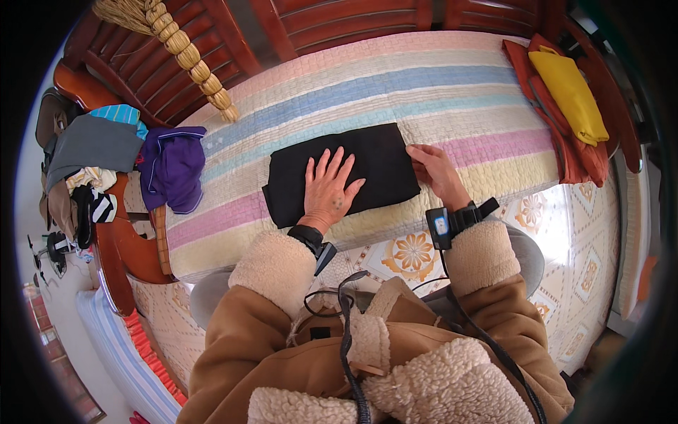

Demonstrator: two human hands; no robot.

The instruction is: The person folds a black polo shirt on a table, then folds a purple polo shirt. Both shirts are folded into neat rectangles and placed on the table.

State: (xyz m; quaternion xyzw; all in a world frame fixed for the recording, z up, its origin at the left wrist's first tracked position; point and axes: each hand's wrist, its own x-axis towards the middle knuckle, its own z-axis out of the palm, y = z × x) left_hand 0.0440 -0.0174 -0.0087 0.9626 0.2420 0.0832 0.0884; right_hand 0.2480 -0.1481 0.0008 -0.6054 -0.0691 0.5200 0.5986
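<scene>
A folded black cloth garment lies flat in front of me on the striped quilted cover of a wooden bench. My left hand rests palm down on its left half, fingers spread. At the garment's right edge is my right hand, thumb and forefinger near each other and the other fingers curled. Whether those fingertips pinch the fabric cannot be made out. Both wrists carry black strapped devices.
A purple garment and a clothes heap with a grey piece lie at the left armrest. Folded yellow cloth sits on orange-red cloth at right. A braided straw bundle leans on the slatted backrest.
</scene>
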